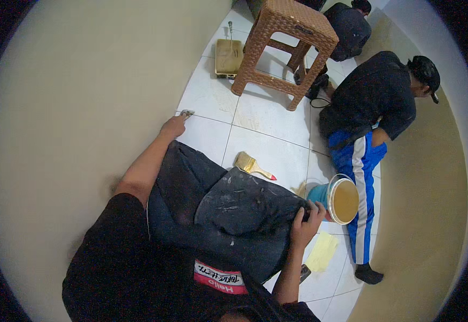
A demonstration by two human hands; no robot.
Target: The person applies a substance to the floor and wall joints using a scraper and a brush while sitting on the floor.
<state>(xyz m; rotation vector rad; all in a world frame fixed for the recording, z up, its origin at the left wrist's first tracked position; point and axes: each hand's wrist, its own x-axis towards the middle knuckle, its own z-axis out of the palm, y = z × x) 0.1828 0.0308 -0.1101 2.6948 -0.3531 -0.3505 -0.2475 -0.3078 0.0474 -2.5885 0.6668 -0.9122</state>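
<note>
My left hand is closed around a small greyish item at the foot of the beige wall; what it is I cannot make out. My right hand rests with bent, parted fingers on my dark-trousered knee, just beside a blue bucket holding tan liquid. A wide paintbrush with a pale, red-tipped handle lies on the white tiles beyond my legs. To the right of my right forearm, a pale yellow sheet lies on the floor, with a small dark object partly showing beside it.
A brown woven stool stands ahead, beside a tray with a long-handled tool at the wall. A person in a black top sits along the right wall, leg stretched past the bucket; another person crouches farther back.
</note>
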